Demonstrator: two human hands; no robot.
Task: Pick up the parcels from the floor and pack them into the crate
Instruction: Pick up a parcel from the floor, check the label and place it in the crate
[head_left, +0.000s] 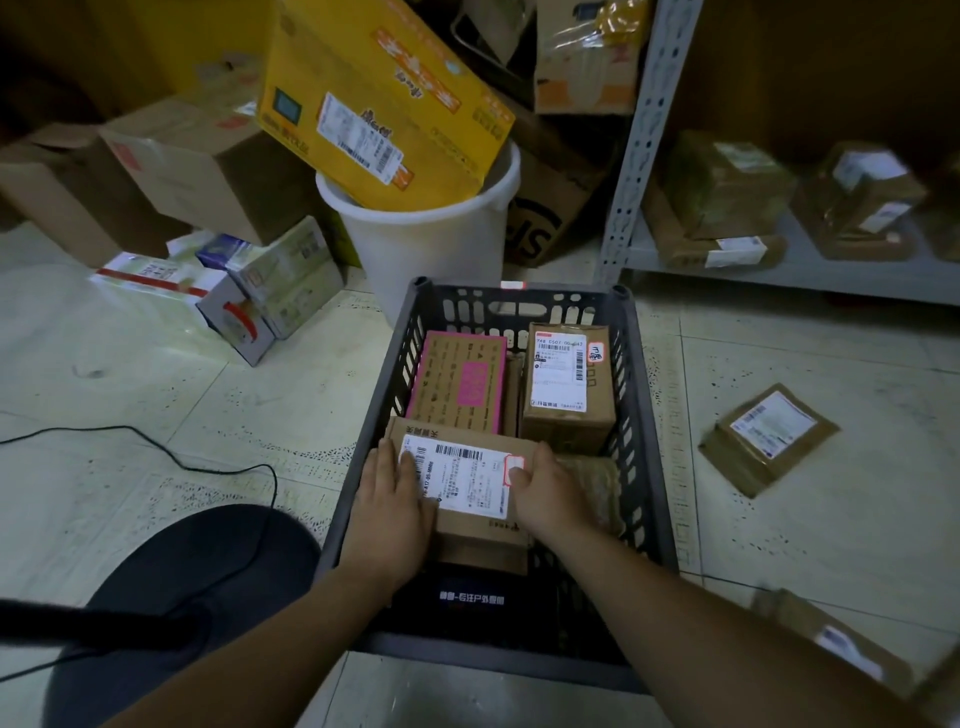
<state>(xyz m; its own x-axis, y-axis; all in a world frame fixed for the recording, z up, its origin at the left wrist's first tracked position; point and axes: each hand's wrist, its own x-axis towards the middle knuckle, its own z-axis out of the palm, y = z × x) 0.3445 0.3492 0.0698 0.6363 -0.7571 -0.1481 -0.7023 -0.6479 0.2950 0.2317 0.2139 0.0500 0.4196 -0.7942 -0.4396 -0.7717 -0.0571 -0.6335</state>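
A dark grey slotted crate (641, 395) stands on the tiled floor in front of me. Inside it lie a pink-and-brown box (460, 384), a brown labelled box (566, 384) and, nearest me, a brown cardboard parcel with a white label (467, 480). My left hand (392, 499) grips this parcel's left side and my right hand (545, 493) grips its right side, holding it inside the crate. A bubble-wrap packet (597, 483) lies under my right hand. A flat brown parcel (766, 436) lies on the floor to the right, another brown parcel (841, 644) at the lower right.
A white bucket (431, 244) holding a yellow carton (379, 98) stands behind the crate. Cardboard boxes (197, 166) and small white boxes (218, 291) crowd the left. A metal shelf (779, 270) with parcels is at the right. A black cable (171, 457) crosses the floor.
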